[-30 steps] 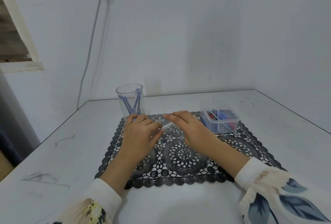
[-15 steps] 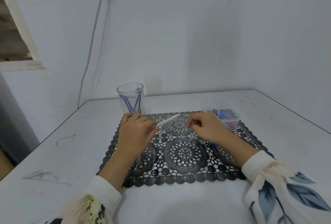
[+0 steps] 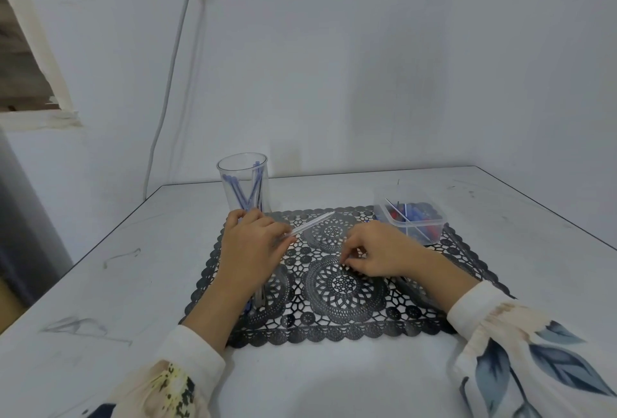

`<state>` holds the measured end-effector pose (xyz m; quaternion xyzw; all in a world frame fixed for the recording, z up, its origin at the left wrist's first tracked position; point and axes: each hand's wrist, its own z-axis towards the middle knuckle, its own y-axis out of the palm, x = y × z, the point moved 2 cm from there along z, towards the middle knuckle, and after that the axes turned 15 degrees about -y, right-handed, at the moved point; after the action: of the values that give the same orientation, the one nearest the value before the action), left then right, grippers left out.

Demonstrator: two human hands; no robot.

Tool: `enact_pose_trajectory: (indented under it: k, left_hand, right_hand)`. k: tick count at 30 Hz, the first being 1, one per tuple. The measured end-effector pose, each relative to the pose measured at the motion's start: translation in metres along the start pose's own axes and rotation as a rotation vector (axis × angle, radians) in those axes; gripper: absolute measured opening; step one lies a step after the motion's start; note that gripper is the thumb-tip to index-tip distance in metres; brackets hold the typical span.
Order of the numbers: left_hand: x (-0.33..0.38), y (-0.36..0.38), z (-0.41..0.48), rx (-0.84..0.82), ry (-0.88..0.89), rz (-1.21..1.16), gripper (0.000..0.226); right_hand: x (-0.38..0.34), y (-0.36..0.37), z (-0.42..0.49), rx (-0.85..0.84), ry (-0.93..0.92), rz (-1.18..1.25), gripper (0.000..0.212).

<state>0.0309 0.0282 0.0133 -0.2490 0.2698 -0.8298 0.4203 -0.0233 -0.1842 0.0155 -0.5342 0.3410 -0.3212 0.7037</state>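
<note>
My left hand rests on the mat with its fingers curled round one end of a clear tube, pinched between thumb and fingertips; the tube slants up and away to the right, its free end above the lace. My right hand lies just beside it, knuckles up, fingers curled with the tips drawn together on the black lace mat; whether they pinch some small piece I cannot tell. A few more sticks lie under my left wrist. Just behind my left hand stands a clear glass, upright, with blue pens leaning inside. At the mat's far right corner sits a clear plastic box holding red and blue parts. All this lies on a white table.
</note>
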Motion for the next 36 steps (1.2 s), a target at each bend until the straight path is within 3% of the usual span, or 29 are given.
enact_pose_trajectory:
  k: [3,9,12,20,27,33,36]
  left_hand:
    - [0.000,0.000,0.000,-0.009,-0.004,0.001,0.012]
    - [0.000,0.002,0.000,-0.010,0.013,0.016,0.013]
    - [0.000,0.002,-0.001,0.000,0.023,0.016,0.014]
    - [0.001,0.000,0.000,0.002,0.031,0.008,0.014]
    - [0.002,0.000,0.000,-0.011,0.049,0.006,0.015]
    - [0.003,-0.002,-0.001,-0.002,0.058,-0.001,0.016]
    - [0.004,-0.002,-0.001,-0.004,0.073,0.006,0.016]
  right_hand:
    - [0.001,-0.002,0.002,0.170,0.084,0.086,0.016]
    - [-0.001,-0.012,0.001,0.684,0.334,0.361,0.012]
    - [-0.006,-0.010,0.001,0.832,0.387,0.497,0.012]
    - [-0.006,-0.001,0.006,0.787,0.374,0.695,0.016]
    - [-0.005,-0.001,0.006,0.776,0.361,0.686,0.017]
    - [-0.007,0.000,0.007,0.776,0.279,0.623,0.033]
    - [-0.009,0.001,0.008,0.783,0.258,0.605,0.025]
